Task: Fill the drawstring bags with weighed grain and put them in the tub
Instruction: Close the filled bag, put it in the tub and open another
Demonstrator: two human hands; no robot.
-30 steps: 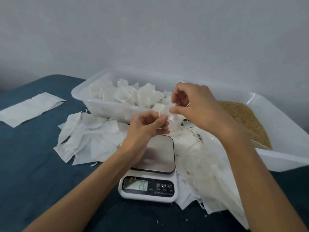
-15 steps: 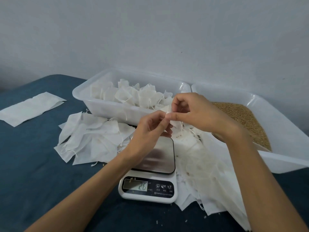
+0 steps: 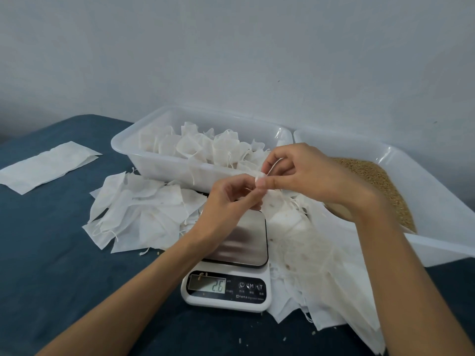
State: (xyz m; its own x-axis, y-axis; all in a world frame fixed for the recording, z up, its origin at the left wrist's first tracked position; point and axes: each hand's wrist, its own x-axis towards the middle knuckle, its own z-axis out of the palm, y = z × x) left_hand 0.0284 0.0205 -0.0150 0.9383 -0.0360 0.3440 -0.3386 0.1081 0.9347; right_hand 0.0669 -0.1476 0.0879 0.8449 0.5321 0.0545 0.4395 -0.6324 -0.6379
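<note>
My left hand [image 3: 231, 199] and my right hand [image 3: 305, 176] meet above the scale [image 3: 228, 278], both pinching the top of a small white drawstring bag [image 3: 270, 201] that hangs between them. A thin string loops up by my right thumb. The scale's steel plate is bare and its display reads 2.6. Behind my hands stands a clear plastic tub [image 3: 154, 165] holding several tied white bags. To the right, a second clear tub [image 3: 431, 201] holds brown grain [image 3: 377, 183].
Flat white bags lie in a heap [image 3: 138, 211] left of the scale and in another heap [image 3: 321, 273] to its right. A folded white sheet [image 3: 48, 165] lies at the far left on the dark blue cloth. A pale wall runs close behind the tubs.
My hands have come closer together and dropped slightly, from in front of the tub rim down toward the scale. The bag stays pinched in both. The scale reading is unchanged.
</note>
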